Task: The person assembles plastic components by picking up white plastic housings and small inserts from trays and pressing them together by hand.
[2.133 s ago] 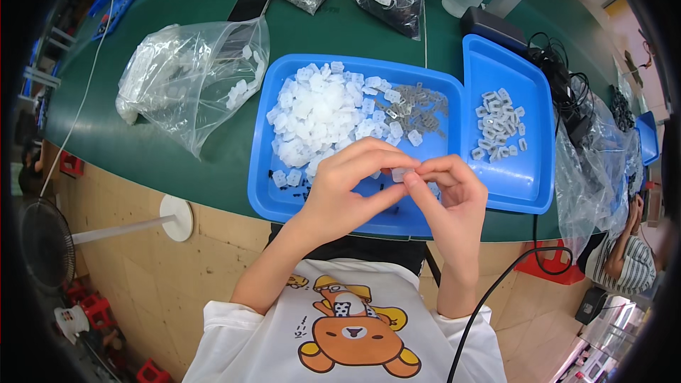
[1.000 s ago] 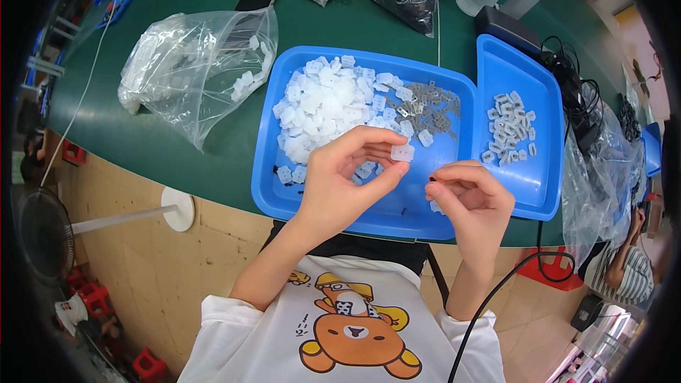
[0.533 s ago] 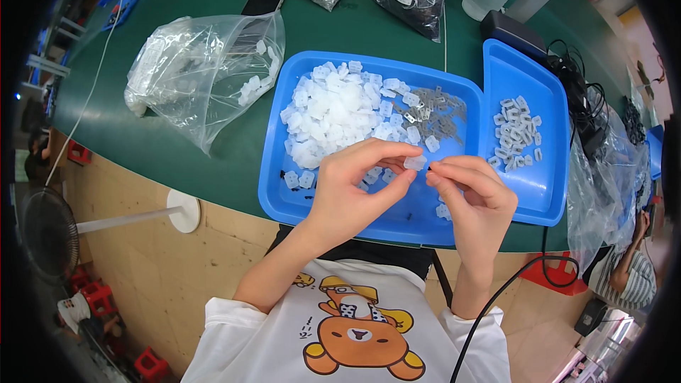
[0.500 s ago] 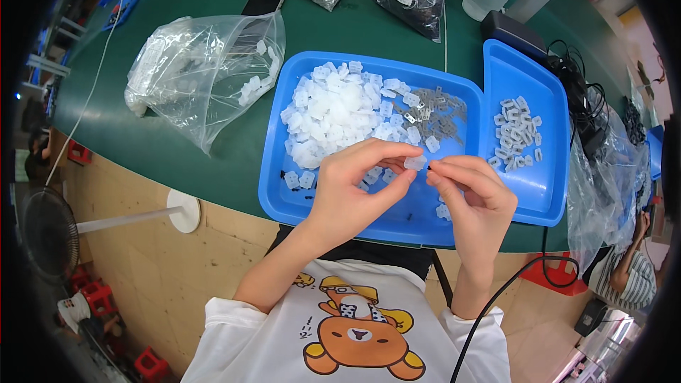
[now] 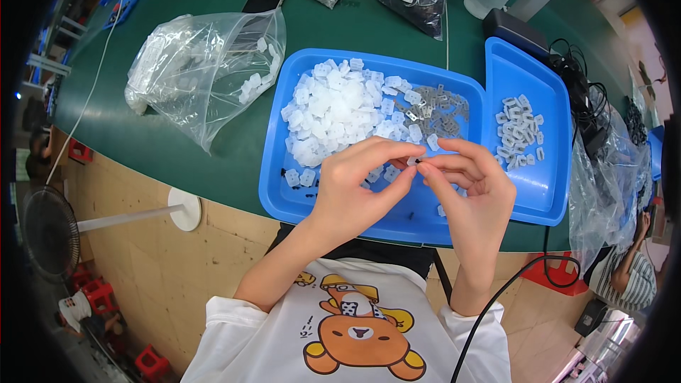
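Right hand [image 5: 481,186] moved in; left hand [image 5: 352,179] pinches translucent plastic piece [image 5: 411,161], black part [image 5: 418,161] at its right edge, beside right thumb; right grip unclear.

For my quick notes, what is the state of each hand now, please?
Left hand: closed, pinching a small translucent piece.
Right hand: partly curled at a tiny black part; whether it grips this cannot be told.

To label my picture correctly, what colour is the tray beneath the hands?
The tray is blue, best seen in the head view.
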{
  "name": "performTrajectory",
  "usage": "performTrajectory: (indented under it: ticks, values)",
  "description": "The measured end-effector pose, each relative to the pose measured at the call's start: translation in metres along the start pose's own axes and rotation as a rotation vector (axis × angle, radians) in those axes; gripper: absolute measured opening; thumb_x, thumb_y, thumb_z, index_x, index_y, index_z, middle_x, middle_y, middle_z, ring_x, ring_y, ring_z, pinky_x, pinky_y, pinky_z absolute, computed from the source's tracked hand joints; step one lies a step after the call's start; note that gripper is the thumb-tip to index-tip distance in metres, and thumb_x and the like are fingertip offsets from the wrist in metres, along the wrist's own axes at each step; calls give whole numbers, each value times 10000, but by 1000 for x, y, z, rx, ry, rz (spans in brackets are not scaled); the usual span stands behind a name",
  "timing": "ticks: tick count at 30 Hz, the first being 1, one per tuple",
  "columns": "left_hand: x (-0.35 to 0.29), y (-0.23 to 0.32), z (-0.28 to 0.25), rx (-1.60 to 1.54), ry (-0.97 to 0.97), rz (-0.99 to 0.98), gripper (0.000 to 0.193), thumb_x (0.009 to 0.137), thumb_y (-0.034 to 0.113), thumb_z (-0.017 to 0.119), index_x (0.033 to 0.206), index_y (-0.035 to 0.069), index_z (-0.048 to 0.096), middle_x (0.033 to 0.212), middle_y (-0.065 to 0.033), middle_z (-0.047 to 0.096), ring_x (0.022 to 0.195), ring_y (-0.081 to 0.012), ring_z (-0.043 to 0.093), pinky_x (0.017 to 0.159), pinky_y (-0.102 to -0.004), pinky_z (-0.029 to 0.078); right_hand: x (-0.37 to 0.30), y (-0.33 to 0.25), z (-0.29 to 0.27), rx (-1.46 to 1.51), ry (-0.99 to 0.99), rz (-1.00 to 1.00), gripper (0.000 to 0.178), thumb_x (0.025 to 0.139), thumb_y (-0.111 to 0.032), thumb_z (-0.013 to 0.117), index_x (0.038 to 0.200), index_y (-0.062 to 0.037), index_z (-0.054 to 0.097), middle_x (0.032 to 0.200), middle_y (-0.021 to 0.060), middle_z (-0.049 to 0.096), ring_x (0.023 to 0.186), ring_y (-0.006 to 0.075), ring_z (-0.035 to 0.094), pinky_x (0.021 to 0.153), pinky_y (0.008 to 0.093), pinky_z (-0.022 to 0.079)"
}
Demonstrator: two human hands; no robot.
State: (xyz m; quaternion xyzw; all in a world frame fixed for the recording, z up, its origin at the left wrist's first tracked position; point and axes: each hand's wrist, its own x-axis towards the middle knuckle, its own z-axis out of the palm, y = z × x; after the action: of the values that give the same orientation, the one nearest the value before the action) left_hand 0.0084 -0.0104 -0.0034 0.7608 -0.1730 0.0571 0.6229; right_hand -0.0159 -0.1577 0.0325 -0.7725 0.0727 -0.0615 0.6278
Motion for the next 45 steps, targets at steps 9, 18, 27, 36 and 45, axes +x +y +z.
performTrajectory:
  ticks: [9,18,27,36,45]
  values:
    - [0,4,1,60,-11,57,234,746,-41,676,969,28,698,828,-87,687,748,-158,659,659,-248,503,0,-2,-2,-79,13,-16,234,766,36,713,977,13,614,794,101,699,740,157,695,635,233,513]
    - [-5,-2,-5,-118,-66,-26,198,746,-111,644,928,-35,666,911,-114,675,846,-160,647,745,-271,511,-8,6,-3,-193,22,-208,246,739,33,732,966,-17,654,849,83,643,705,146,654,635,239,521]
    - [-6,2,-3,-238,-52,-140,216,769,-117,633,974,-49,621,952,-98,647,904,-151,632,821,-278,509,-14,19,5,45,4,-195,219,765,88,673,971,18,650,889,88,619,788,141,640,709,244,526]
    - [-4,-6,-1,-196,-49,-45,182,735,-72,665,903,-12,634,867,-86,640,810,-157,627,730,-265,504,-15,29,16,207,84,-212,168,766,104,668,920,51,624,929,101,595,817,150,621,730,254,525]
    - [-3,-2,-3,-155,-40,-7,163,707,-77,656,851,-8,619,839,-77,620,777,-156,599,703,-266,483,-21,38,31,304,183,-162,162,771,101,664,916,47,615,937,98,596,818,134,608,729,252,518]
